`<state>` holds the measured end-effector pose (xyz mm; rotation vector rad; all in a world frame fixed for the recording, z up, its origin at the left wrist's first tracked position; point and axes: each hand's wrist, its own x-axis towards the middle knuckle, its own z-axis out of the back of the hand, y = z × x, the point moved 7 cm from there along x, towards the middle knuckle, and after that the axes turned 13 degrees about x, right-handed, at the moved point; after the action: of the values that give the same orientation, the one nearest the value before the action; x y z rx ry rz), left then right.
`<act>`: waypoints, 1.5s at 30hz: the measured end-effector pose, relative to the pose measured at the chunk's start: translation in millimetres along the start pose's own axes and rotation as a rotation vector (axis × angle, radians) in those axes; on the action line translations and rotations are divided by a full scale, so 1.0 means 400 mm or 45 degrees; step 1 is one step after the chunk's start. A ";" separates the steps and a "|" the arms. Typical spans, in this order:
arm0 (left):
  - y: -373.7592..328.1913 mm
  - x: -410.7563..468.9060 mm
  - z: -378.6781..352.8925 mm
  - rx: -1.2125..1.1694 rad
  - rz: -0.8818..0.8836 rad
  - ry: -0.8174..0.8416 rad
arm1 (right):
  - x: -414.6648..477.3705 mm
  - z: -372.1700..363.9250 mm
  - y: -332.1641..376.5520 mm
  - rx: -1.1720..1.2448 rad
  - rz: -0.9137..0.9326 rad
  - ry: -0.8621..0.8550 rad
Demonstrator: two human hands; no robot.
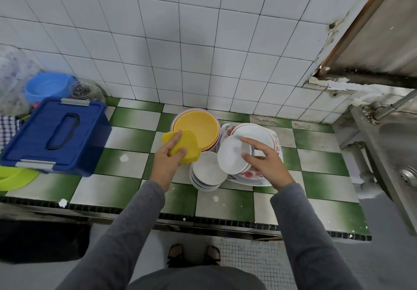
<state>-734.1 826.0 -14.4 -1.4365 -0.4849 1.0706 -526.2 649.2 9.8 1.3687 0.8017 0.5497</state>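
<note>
While left hand clutches yellow cloth, right hand pinches tilted white plate: shallow hold, could slip onto bowl stack.

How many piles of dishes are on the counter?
3. Yellow bowls by the wall; white saucers in front of them; plates to the right, where the right hand grips the top plate. More may be hidden.

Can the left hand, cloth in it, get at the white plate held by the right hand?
Probably yes. The left hand, gripping the yellow cloth, is beside the white plate, which the right hand holds tilted up. Only the low saucer stack lies below the gap.
</note>
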 end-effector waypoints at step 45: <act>-0.010 0.030 0.016 -0.009 -0.017 0.024 | 0.001 -0.102 0.051 -0.781 0.140 0.148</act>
<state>-732.4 840.0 -13.7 -1.4461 -0.4844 1.0452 -555.4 678.5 29.6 0.8205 0.5815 0.8841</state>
